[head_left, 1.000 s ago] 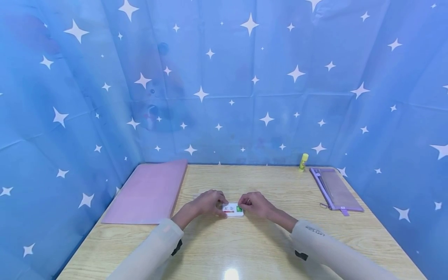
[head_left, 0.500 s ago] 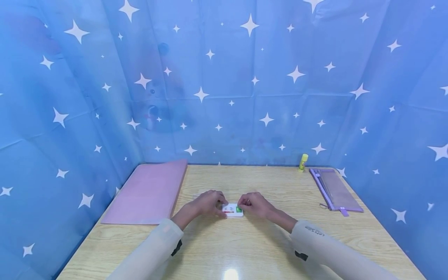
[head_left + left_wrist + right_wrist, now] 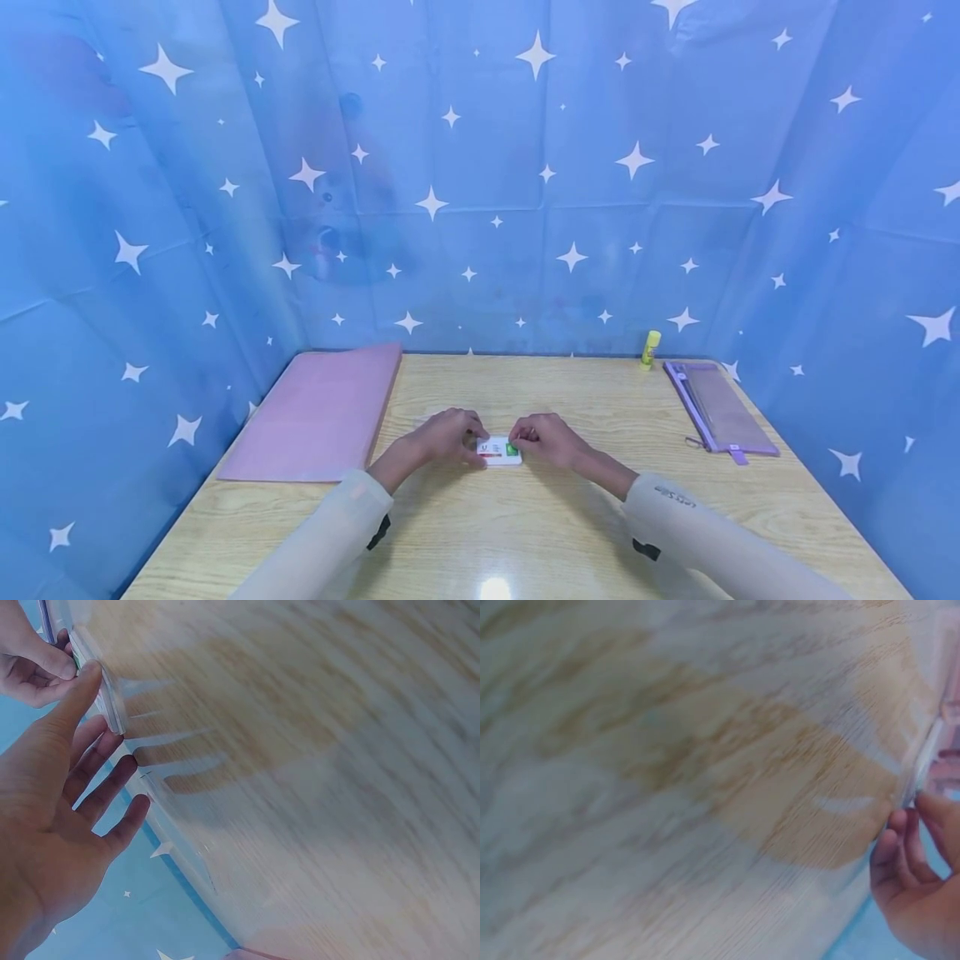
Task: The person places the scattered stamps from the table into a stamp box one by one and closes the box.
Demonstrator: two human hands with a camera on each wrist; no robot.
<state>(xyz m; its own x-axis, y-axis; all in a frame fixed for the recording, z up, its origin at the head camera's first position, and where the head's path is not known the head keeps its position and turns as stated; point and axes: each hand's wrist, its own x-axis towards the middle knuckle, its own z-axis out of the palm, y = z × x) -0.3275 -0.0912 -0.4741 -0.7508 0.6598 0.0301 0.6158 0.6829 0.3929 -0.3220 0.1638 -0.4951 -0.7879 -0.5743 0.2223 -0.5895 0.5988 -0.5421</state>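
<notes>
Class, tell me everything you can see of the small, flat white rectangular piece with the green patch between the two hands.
The small, flat white rectangular piece looks thin and smooth, perhaps plastic. Its top carries dark print, too small to read, a reddish strip and a green patch towards its right end. It lies flat, long side across, on the pale wood-grain table. The left hand holds its left end; the right hand's fingertips meet the green end.

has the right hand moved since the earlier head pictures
No, not visibly: in the head view the right hand keeps its place relative to the purple zip pouch, with no clear shift in any direction.
</notes>
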